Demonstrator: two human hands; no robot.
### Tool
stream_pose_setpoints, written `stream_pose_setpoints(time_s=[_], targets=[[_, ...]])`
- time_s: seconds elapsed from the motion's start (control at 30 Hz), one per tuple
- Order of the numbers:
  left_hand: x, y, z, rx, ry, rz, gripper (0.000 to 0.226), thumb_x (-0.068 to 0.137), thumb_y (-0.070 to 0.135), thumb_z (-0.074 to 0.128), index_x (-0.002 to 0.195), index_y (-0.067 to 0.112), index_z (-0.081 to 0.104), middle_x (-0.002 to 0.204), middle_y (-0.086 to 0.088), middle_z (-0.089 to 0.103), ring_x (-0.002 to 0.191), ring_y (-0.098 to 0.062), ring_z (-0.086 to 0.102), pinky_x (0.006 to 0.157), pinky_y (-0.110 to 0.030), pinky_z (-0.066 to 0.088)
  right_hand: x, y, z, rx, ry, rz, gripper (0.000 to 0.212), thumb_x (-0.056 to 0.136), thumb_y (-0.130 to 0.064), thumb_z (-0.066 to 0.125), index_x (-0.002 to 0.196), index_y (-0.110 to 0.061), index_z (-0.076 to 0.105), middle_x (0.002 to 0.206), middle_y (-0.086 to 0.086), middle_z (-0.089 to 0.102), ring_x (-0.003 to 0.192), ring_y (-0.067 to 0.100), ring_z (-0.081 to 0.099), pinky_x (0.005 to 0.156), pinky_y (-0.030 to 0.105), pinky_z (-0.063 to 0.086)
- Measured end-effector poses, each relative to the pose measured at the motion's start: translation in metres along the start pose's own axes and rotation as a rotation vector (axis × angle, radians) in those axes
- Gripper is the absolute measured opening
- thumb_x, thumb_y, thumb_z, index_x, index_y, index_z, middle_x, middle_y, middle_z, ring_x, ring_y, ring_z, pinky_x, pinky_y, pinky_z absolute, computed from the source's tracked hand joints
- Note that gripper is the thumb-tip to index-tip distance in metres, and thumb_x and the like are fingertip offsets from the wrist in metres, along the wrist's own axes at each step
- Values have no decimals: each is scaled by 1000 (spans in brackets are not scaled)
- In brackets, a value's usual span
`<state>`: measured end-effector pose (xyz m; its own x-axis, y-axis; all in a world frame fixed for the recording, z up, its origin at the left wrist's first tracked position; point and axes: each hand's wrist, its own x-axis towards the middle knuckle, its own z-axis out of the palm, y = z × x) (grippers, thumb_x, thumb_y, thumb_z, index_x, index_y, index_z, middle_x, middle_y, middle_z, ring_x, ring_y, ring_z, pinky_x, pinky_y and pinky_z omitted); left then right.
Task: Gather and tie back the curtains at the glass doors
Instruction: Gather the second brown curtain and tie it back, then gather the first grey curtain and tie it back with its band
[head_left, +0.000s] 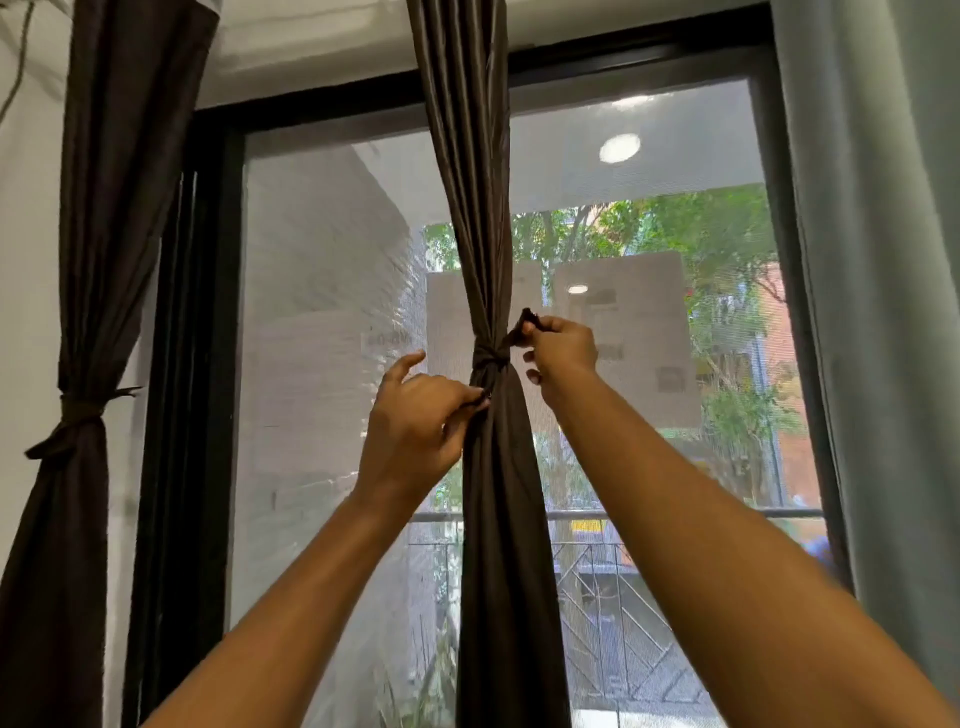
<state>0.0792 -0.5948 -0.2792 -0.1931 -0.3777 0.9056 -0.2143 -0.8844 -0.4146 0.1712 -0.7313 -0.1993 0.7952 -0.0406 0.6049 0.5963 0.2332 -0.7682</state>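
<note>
At frame centre, my left hand (421, 426) and right hand (563, 348) are each pinching an end of the dark fabric tie (491, 358) round the gathered brown satin curtain (480, 234). If I am tugging unevenly, the knot could be slipping loose.

Single head view, close, faces the glass doors (332, 364), seemingly tilted slightly upward.

A dark brown curtain (488, 208) hangs gathered into a narrow bunch before the glass door (337, 312), cinched at mid-height by a matching tie (491, 358). At the left, a second brown curtain (98, 208) hangs tied likewise.
</note>
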Motion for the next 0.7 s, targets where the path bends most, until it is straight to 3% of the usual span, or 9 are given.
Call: stream_pose_setpoints(time_s=[0.07,0.1,0.2,0.27,0.3,0.4,0.53,0.63,0.7], targets=[[-3,0,5,-49,-21,-62,16,86,26,62,86,12,71,76,3,69,69,-9,59,101,-41,39,-6,6,1,41,-43,21,19,94,-16,56,108,-7,64,93,11,69,67,16,57,52,28,47],[-4,3,4,-167,-25,-176,18,87,32,61,91,17,70,83,5,69,75,-7,60,97,-38,43,-12,8,-4,78,-110,35,20,96,-19,54,111,-9,61,93,8,68,71,16,58,56,29,49],[-14,10,2,-721,-2,-773,26,92,47,51,116,37,54,118,10,57,103,-8,58,85,-24,50,-32,18,-27,110,-402,132,34,95,-34,52,124,-17,49,97,1,66,84,17,64,66,32,54],[-25,4,8,-933,-68,-1121,32,93,45,46,124,39,43,124,9,51,112,-13,55,83,-30,51,-47,33,-38,-5,-562,166,39,92,-43,53,124,-20,49,107,1,64,96,19,64,71,33,54],[-31,1,11,-978,-171,-1202,34,93,42,51,125,36,45,123,6,54,111,-15,57,81,-31,51,-54,41,-41,-104,-625,152,41,90,-43,55,123,-20,51,111,2,63,101,20,63,73,33,54],[-54,3,17,-950,-409,-1182,32,87,30,66,117,22,57,111,-4,66,96,-16,67,71,-26,56,-73,60,-44,-400,-721,113,43,84,-31,67,122,-18,53,116,4,63,104,20,62,73,29,53],[-74,15,11,-647,-146,-998,18,84,23,71,96,18,58,87,5,67,80,-13,66,66,-17,53,-92,86,-33,-392,-541,31,28,88,-18,64,115,-11,61,109,10,66,96,21,64,76,33,57],[-91,39,3,-465,-132,-928,29,86,24,69,109,21,52,90,7,66,75,-9,65,61,-21,50,-110,116,-17,-500,-369,-32,26,91,-17,58,116,-12,59,110,8,66,99,23,63,88,41,53],[-110,50,1,-304,-220,-826,36,88,21,65,121,19,52,101,1,66,77,-18,66,60,-26,48,-120,128,-17,-569,-339,80,20,90,-16,59,110,-12,57,106,9,64,91,22,61,79,34,51]])
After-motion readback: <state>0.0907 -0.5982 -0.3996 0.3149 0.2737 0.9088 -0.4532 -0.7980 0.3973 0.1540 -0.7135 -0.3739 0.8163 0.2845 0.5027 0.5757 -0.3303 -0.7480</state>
